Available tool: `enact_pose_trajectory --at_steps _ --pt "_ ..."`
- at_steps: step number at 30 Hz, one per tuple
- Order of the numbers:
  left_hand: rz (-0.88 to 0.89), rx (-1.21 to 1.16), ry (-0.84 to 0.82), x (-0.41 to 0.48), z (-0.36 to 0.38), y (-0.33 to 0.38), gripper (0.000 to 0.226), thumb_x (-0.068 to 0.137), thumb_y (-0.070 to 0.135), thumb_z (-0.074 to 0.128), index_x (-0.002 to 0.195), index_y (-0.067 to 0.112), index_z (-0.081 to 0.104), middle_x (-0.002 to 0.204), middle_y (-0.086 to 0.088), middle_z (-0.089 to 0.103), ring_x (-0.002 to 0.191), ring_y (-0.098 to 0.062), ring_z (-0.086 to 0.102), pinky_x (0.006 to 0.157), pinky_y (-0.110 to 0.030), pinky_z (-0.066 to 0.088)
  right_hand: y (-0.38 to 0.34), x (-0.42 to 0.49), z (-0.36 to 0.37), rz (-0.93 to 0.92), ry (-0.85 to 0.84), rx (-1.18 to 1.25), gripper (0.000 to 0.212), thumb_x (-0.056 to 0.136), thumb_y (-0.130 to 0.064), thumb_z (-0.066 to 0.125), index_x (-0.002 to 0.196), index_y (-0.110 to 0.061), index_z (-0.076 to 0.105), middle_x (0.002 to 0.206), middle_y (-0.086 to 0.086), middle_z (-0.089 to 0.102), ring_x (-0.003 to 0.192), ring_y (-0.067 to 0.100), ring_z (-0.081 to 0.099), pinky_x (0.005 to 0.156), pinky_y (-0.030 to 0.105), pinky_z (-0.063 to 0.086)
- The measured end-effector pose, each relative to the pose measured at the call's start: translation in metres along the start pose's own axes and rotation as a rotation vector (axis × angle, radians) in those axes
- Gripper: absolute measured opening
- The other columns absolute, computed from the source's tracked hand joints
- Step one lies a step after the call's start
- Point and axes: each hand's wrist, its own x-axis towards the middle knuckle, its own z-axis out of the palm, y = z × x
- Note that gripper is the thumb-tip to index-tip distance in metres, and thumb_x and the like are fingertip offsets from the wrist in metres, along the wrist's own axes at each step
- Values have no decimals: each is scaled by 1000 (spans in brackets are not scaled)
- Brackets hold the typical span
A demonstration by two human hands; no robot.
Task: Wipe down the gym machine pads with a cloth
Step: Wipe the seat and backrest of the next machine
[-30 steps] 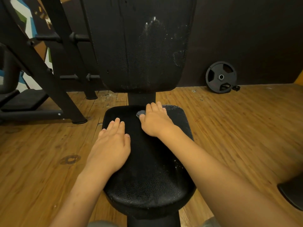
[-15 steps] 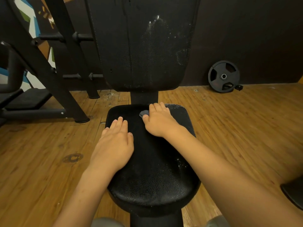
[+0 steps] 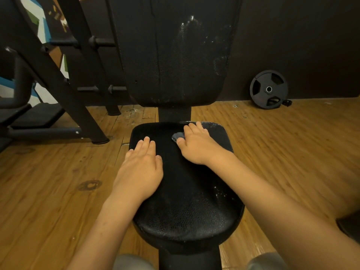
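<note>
A black textured seat pad (image 3: 187,207) lies in front of me, with the upright black back pad (image 3: 175,55) behind it, streaked with whitish marks on its right side. My right hand (image 3: 196,145) presses flat on a small grey cloth (image 3: 177,135) at the far end of the seat pad; only a corner of the cloth shows by my thumb. My left hand (image 3: 140,168) rests flat on the left edge of the seat, fingers straight and holding nothing.
A black weight plate (image 3: 268,89) leans against the dark wall at the right. A black rack frame (image 3: 64,88) stands on the wooden floor (image 3: 48,191) to the left. Another dark pad edge (image 3: 350,227) shows at the lower right.
My right hand with the cloth has shifted slightly right along the far end of the seat. My left hand stays in place.
</note>
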Motion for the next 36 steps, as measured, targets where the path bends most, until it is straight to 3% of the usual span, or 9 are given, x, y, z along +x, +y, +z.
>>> enact_pose_trajectory --at_steps 3,7,10,14,17,23,29,33,36 --pt "2 -3 1 0 -2 0 58 110 35 26 162 15 12 171 -5 5 157 -18 5 126 -36 9 -2 21 -10 20 -6 -51 58 109 -39 34 157 -6 30 165 14 25 154 33 14 126 49 18" --pt "3 5 -5 -1 -3 0 57 110 35 25 162 15 11 171 -5 4 157 -18 4 126 -36 8 -6 41 -16 80 26 -55 61 110 -39 30 159 -4 25 167 16 22 155 35 10 125 48 15" --pt "3 3 -16 -2 -3 0 58 110 34 24 162 14 10 171 -5 3 157 -18 3 127 -36 8 -9 24 -9 79 44 -32 60 109 -38 32 159 -5 24 165 15 24 154 33 13 126 48 16" --pt "-3 2 -10 -1 -3 1 58 110 35 24 162 15 10 171 -5 3 157 -18 4 127 -37 9 -9 -6 0 41 33 38 60 110 -36 34 161 -8 21 169 12 14 158 31 3 128 48 9" --pt "-3 5 -7 0 -2 0 58 110 35 25 162 15 10 171 -5 3 157 -18 4 127 -37 9 -10 7 -5 56 40 -10 59 110 -36 33 159 -5 24 166 14 22 155 33 11 127 48 16" --pt "3 -14 -11 -1 -1 -1 57 110 33 24 162 13 11 171 -6 3 157 -18 3 128 -38 9 -16 11 -7 121 34 -3 64 111 -38 30 162 -4 14 170 15 11 157 34 -1 127 47 6" --pt "1 -4 10 0 1 -1 58 110 34 25 162 14 11 171 -5 4 157 -17 4 127 -37 10 -14 -45 7 -7 35 44 63 111 -37 30 163 -7 12 171 11 2 157 30 -10 126 45 -1" --pt "0 4 11 1 2 -1 58 110 35 26 162 15 11 171 -5 5 157 -17 5 127 -37 10 -15 -18 -5 35 36 -3 62 110 -37 32 161 -6 18 171 13 7 157 32 -7 127 49 5" --pt "-2 0 5 1 1 -2 58 110 34 26 162 14 11 171 -5 4 157 -17 4 127 -37 10 -19 -8 -7 83 24 6 64 110 -36 31 163 -5 12 171 13 1 157 33 -11 127 49 3"
